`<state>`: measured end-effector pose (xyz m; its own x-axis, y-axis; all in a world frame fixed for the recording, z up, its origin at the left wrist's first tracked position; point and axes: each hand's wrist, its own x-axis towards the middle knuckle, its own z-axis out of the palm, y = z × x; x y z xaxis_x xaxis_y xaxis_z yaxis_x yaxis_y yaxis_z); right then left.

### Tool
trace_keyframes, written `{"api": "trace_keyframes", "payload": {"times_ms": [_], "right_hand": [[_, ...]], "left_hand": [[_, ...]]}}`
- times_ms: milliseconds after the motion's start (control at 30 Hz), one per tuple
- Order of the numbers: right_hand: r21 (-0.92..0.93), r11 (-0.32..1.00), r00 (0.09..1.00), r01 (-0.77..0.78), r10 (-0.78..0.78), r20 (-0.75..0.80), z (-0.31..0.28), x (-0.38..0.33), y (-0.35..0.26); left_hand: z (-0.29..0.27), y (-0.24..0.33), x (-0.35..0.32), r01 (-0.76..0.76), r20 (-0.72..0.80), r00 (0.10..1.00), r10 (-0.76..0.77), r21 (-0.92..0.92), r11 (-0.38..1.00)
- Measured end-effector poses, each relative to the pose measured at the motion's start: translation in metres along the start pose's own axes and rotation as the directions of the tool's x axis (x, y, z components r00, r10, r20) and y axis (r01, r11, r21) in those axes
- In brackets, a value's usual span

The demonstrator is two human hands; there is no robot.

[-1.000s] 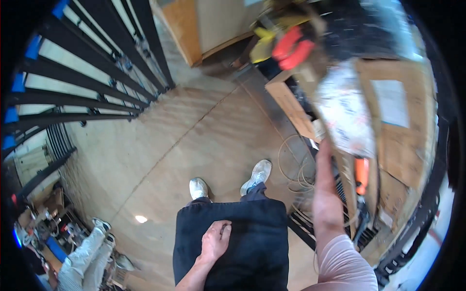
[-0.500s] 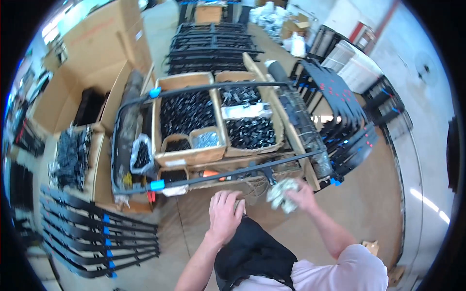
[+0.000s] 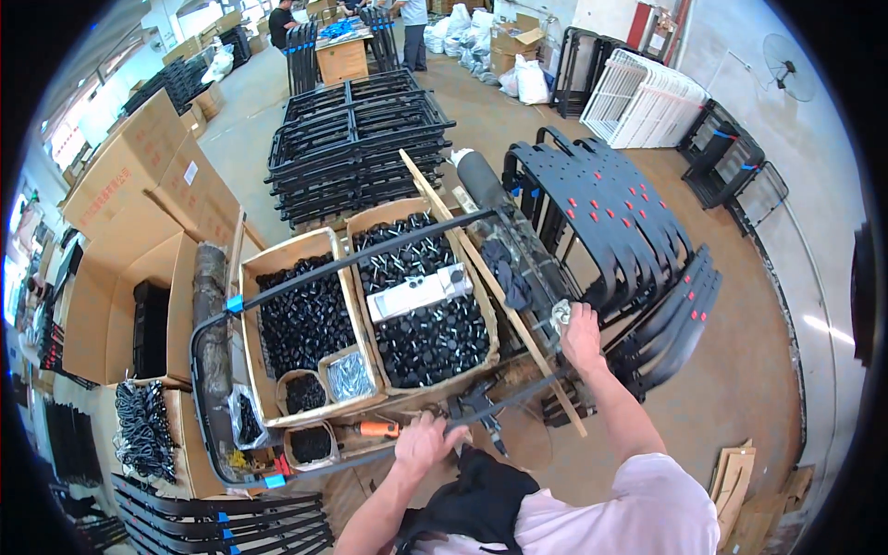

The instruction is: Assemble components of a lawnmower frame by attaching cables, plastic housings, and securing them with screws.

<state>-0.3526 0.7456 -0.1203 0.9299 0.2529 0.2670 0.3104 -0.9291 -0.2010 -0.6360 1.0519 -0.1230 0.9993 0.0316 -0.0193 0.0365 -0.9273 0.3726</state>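
A black tube frame with blue tape at its left corners lies across the workbench, over the cartons. My left hand is closed over its near bar, fingers wrapped round it. My right hand reaches out at the right side of the bench. A crumpled pale rag is pinched in its fingers, by the right end of the frame. Between my hands a black power tool rests at the bench's near edge. An orange-handled tool lies left of it, just beyond my left hand.
Open cartons hold black knobs, bolts and silver pins. A wooden strip runs along the bench's right side. Curved black panels stand at right, a stack of black frames behind. People stand far back.
My right hand has moved outward and away from me with the rag. My left hand has come onto the near bar. The view has shifted, showing more of the room behind.
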Motion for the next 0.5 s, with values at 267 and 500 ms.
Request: {"api": "trace_keyframes", "payload": {"times_ms": [267,500], "right_hand": [[-0.023,0.996,0.989,0.09,-0.092,-0.119,0.099,0.267,-0.058],[0.141,0.99,0.998,0.008,-0.016,0.055,0.049,0.133,-0.049]], "left_hand": [[-0.008,0.015,0.024,0.085,0.213,0.974,-0.083,-0.002,0.996],[-0.018,0.003,0.017,0.126,0.147,0.982,-0.115,-0.066,0.99]]}}
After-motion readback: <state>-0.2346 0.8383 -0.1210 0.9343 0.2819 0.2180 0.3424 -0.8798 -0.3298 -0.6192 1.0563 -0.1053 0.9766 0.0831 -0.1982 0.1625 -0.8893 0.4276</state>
